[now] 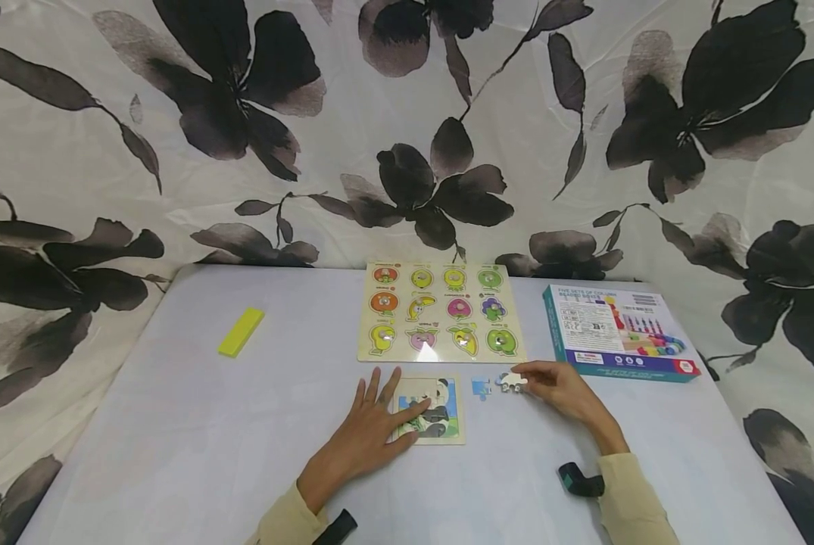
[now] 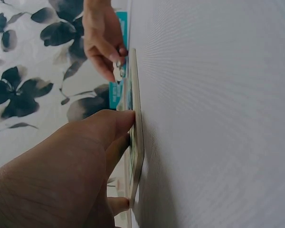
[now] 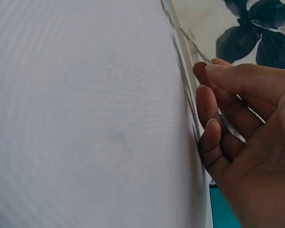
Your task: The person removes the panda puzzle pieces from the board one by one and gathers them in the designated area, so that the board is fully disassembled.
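Puzzle piece (image 1: 512, 382) lies on the table (image 1: 175, 424) just right of the panda board (image 1: 441, 424), pinched by the right hand (image 1: 563, 390). The left hand (image 1: 372, 431), fingers straight, presses the board's left side.

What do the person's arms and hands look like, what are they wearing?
Both hands, left hand and right hand, are bare, with no rings or gloves showing. Each arm wears a pale yellow long sleeve ending at the wrist. A dark strap sits beside each cuff.
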The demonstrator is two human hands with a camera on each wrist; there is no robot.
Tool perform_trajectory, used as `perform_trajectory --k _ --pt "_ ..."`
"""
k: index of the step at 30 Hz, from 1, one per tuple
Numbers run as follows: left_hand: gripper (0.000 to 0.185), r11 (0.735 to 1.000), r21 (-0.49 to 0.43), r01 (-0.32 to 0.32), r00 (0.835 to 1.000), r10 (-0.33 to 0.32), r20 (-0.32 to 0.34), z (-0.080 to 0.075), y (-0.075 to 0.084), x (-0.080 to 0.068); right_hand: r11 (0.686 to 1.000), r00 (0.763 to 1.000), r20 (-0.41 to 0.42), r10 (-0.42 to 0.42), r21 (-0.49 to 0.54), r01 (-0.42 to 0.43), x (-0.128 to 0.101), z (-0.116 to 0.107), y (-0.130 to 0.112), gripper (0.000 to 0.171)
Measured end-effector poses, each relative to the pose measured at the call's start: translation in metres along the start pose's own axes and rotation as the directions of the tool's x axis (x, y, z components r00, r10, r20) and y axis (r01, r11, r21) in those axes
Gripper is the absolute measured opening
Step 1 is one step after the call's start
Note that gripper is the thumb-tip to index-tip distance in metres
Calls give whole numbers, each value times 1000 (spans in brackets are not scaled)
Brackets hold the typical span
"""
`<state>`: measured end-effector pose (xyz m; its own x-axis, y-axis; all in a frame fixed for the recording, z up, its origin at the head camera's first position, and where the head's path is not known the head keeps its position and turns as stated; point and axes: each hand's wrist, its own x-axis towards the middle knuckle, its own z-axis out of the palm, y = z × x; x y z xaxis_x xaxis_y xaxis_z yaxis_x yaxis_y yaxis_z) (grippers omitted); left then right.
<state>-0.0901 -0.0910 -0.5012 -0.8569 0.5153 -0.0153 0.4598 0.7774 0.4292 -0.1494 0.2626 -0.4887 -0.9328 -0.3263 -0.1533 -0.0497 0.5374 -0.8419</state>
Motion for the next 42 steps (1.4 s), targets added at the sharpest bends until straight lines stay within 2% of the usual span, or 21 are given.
perform_trajectory --k 8,15,24,42 --pt "48 1000 -1 -3 1000 3 -10 2 0 1 999 999 16 -36 -39 36 1 2 1 26" --pt "47 1000 -7 1 1000 -1 1 2 0 0 995 1000 -1 -4 -101 4 1 3 -2 26" --pt "47 1000 4 -6 1000 6 -7 2 0 0 986 1000 -15 -25 -165 22 0 5 -4 28" --pt "47 1000 1 9 1000 -9 3 1 2 1 992 998 -49 -27 -126 21 2 4 -7 25"
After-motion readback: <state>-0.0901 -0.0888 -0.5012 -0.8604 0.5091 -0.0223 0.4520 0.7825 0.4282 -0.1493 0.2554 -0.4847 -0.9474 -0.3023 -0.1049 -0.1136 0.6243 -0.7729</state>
